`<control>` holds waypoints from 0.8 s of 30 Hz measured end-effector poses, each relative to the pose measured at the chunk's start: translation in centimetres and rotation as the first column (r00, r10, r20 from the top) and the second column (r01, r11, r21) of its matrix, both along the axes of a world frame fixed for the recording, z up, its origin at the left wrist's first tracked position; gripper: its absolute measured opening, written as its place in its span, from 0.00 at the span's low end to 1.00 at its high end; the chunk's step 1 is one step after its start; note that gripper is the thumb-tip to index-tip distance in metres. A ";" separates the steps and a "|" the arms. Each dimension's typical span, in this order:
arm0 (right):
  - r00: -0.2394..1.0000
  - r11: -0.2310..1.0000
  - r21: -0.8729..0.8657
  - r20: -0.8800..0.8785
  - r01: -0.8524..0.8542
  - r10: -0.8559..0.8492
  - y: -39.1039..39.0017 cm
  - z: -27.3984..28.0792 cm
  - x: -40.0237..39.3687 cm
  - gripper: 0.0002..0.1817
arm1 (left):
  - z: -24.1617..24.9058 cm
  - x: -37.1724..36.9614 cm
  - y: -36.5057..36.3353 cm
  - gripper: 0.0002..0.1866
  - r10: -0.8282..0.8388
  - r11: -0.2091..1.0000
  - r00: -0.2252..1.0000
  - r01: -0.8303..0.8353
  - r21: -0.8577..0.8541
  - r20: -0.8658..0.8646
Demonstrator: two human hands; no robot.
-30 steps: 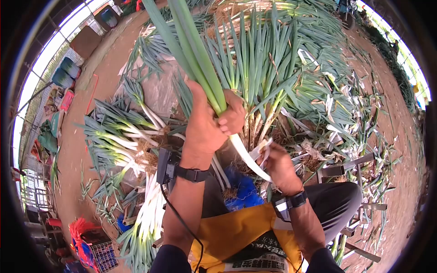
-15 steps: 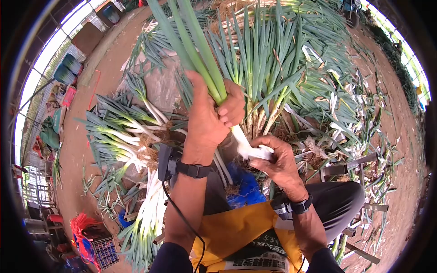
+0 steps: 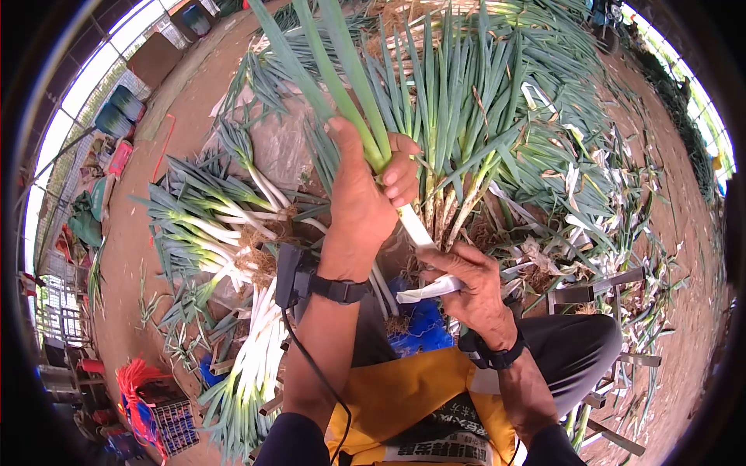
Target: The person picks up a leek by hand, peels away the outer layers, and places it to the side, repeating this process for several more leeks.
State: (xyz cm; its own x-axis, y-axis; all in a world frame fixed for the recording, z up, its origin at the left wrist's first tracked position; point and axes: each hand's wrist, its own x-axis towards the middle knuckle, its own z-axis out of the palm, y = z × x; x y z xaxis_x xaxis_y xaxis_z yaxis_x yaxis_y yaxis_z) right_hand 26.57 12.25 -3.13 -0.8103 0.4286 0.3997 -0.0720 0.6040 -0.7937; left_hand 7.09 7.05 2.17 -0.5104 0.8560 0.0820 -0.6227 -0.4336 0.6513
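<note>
My left hand (image 3: 364, 186) is wrapped round a large green onion (image 3: 414, 227) at the point where its green leaves meet the white shaft. The leaves rise to the top of the view, and the white end slants down to the right. At that lower end, my right hand (image 3: 472, 286) is closed with a loose strip of white skin (image 3: 429, 290) between its fingers. My right fingers cover the onion's root end, so whether they also grip the shaft is hidden.
Upright green onions (image 3: 458, 116) stand in a big heap ahead. Trimmed white-stemmed onions (image 3: 252, 365) lie at my left. Peeled scraps (image 3: 579, 225) litter the right side near a metal frame (image 3: 594, 287). Blue plastic (image 3: 423, 330) lies below my hands, and a crate (image 3: 177, 427) sits lower left.
The skin strip has come away from the shaft and now hangs to the left from my right fingers. My right hand has turned slightly; my left hand has shifted a little right.
</note>
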 end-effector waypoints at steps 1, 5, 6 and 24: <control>1.000 0.998 0.050 0.001 -0.027 0.027 0.3 -0.1 0.1 0.26 | 0.0 0.0 0.0 0.41 -0.004 1.000 1.000 0.004 -0.002 0.003; 0.996 0.995 0.072 0.068 -0.068 0.063 1.3 -0.6 1.1 0.20 | 0.0 -0.4 -0.3 0.42 0.064 0.997 0.998 -0.064 -0.041 0.000; 0.994 0.998 0.034 0.099 -0.058 0.054 1.5 -0.7 1.6 0.18 | 0.1 -0.8 -0.5 0.42 0.088 0.995 0.996 -0.088 -0.050 0.001; 0.997 0.996 0.050 -0.037 0.076 -0.074 0.9 -1.1 0.8 0.21 | -0.4 -0.7 0.0 0.40 0.083 0.996 0.996 -0.082 -0.036 0.013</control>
